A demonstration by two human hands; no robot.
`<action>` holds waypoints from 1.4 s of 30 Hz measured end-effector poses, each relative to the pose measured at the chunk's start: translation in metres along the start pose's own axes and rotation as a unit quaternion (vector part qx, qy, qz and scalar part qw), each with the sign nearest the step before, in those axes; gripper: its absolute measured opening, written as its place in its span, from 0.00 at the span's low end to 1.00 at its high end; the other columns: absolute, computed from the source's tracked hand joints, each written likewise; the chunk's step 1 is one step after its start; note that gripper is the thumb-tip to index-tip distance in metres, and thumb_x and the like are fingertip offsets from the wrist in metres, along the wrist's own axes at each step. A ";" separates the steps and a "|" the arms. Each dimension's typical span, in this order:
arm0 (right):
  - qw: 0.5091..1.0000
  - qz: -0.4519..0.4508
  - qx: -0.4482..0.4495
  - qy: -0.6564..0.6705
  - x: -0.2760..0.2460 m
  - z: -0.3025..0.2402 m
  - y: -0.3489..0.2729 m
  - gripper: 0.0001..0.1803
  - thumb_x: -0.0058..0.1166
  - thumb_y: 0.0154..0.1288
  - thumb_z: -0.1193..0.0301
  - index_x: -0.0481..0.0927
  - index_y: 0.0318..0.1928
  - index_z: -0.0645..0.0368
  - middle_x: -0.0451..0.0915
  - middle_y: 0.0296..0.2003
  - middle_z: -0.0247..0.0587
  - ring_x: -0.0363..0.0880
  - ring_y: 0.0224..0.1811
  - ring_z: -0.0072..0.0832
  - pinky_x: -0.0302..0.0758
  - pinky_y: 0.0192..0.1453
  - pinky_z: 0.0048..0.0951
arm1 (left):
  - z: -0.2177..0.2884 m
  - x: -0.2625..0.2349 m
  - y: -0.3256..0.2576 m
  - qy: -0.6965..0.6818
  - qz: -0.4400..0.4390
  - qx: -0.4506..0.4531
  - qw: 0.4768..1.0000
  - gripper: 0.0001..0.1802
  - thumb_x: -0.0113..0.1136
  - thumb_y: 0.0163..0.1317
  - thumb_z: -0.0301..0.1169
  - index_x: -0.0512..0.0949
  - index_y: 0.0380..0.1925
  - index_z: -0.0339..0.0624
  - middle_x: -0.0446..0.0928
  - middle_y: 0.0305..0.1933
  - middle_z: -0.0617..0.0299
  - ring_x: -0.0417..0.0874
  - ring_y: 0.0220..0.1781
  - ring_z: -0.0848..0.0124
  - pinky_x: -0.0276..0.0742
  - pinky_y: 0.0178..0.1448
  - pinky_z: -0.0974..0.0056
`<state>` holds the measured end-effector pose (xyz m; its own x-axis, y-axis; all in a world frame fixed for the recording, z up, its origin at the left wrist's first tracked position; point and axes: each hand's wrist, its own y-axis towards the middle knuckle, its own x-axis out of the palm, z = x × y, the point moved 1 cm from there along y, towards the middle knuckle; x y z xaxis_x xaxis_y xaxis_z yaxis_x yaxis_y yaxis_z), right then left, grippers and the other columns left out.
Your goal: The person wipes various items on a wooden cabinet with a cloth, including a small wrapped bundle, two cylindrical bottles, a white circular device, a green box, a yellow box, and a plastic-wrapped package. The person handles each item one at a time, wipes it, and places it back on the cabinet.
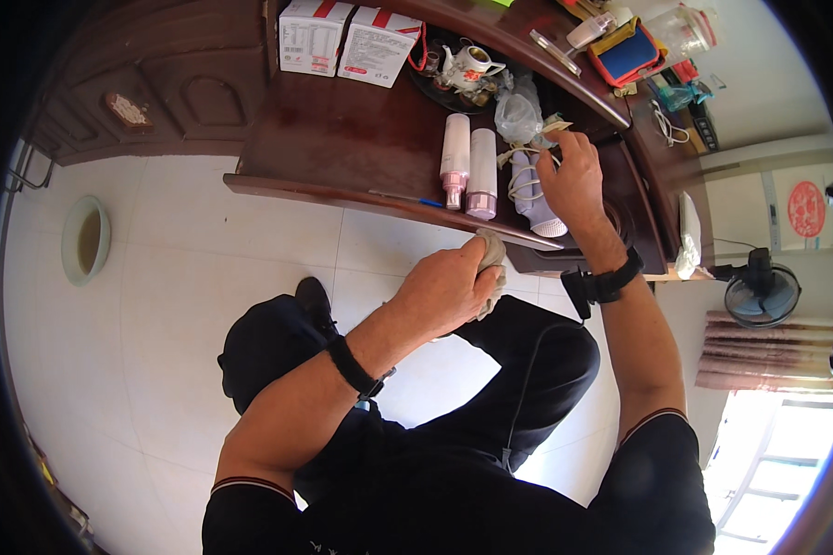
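My left hand [444, 291] is closed round a crumpled grey-beige cloth [492, 264], just in front of the shelf edge. Over the shelf, my right hand [574, 180] has its fingers bent together by the white cord [528, 192] of a lavender hair dryer [539, 215]. What lies between those fingertips is hidden. The dryer rests near the shelf edge, its cord looped round it. To its left lie two white bottles with pink caps, one [456, 148] beside the other [482, 162]. A clear plastic bag [518, 111] sits behind my right fingertips.
Farther back on the brown shelf [361, 139] are two white boxes [310, 42] [375, 51] and a white teapot [472, 65] on a dark tray. A thin blue pen-like stick [416, 199] lies along the edge. A basin [87, 240] stands on the floor, and a fan [762, 294] at right.
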<state>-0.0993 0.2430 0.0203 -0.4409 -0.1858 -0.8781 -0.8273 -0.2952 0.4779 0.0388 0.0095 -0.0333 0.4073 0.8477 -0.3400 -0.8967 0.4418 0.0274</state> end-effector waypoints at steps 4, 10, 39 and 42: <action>1.000 -0.011 0.023 -0.012 0.005 0.022 -0.001 0.15 0.65 0.66 0.70 0.84 0.53 0.59 0.84 0.48 0.52 0.81 0.53 0.55 0.79 0.59 0.52 | -0.003 -0.009 0.007 -0.015 0.027 0.001 1.000 0.17 0.61 0.78 0.39 0.74 0.44 0.32 0.82 0.30 0.36 0.84 0.34 0.37 0.79 0.41 0.41; 0.995 -0.048 0.052 -0.068 0.034 0.047 0.013 0.23 0.64 0.67 0.64 0.82 0.60 0.58 0.84 0.52 0.55 0.81 0.57 0.57 0.78 0.63 0.54 | -0.010 -0.010 0.015 -0.022 0.064 0.019 0.997 0.16 0.61 0.78 0.39 0.74 0.45 0.33 0.82 0.30 0.36 0.84 0.34 0.36 0.79 0.40 0.40; 0.986 0.079 -0.149 0.002 -0.006 -0.041 0.161 0.18 0.65 0.65 0.68 0.83 0.52 0.63 0.83 0.50 0.54 0.81 0.54 0.55 0.80 0.60 0.52 | -0.006 -0.010 0.013 0.054 0.043 0.046 0.997 0.17 0.63 0.77 0.37 0.74 0.51 0.31 0.82 0.27 0.39 0.85 0.29 0.40 0.79 0.34 0.43; 0.982 0.086 -0.156 -0.063 0.006 -0.050 0.206 0.19 0.64 0.66 0.65 0.83 0.53 0.62 0.83 0.52 0.53 0.81 0.56 0.53 0.81 0.61 0.51 | -0.009 -0.010 0.014 0.053 0.049 0.049 0.996 0.17 0.63 0.77 0.36 0.74 0.52 0.32 0.82 0.26 0.42 0.85 0.27 0.42 0.79 0.32 0.44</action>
<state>-0.2547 0.1339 0.1144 -0.6207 -0.1471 -0.7702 -0.5985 -0.5457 0.5865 0.0206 0.0049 -0.0380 0.2935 0.8543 -0.4291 -0.9076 0.3899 0.1554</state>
